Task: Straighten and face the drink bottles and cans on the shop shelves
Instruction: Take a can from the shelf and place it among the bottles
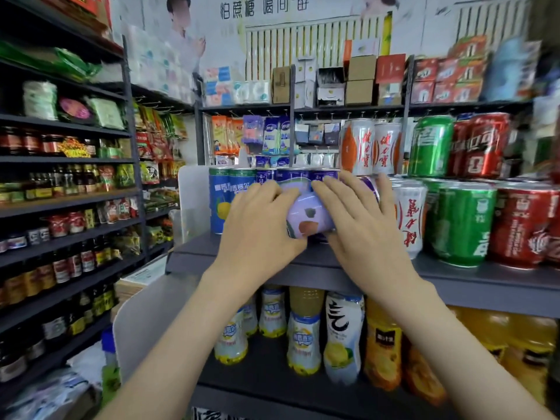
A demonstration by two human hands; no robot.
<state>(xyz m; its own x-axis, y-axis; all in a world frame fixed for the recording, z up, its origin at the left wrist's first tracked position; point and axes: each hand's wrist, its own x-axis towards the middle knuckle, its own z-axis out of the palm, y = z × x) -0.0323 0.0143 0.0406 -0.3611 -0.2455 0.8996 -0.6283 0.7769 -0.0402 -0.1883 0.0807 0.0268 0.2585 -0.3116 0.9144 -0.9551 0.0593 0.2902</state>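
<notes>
Small shop, stocked racks all round. Upper drink shelf (454,280), can rows at back. Left hand (260,225) grip wrapped round purple can (309,216), tilted nr shelf front edge, left end; right hand (360,225) fingers flat on it. Step: facing it. Next, prob: stand upright, label fwd.

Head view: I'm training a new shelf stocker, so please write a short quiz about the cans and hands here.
1. True or false: the purple can stands upright on the shelf.
2. Which cans sit just right of the white cans? A green cans; B pink cans; C black cans.
3. Fill in: the left hand and right hand both touch the ____ can.
Key: 1 false, it is tilted; 2 A; 3 purple.
</notes>
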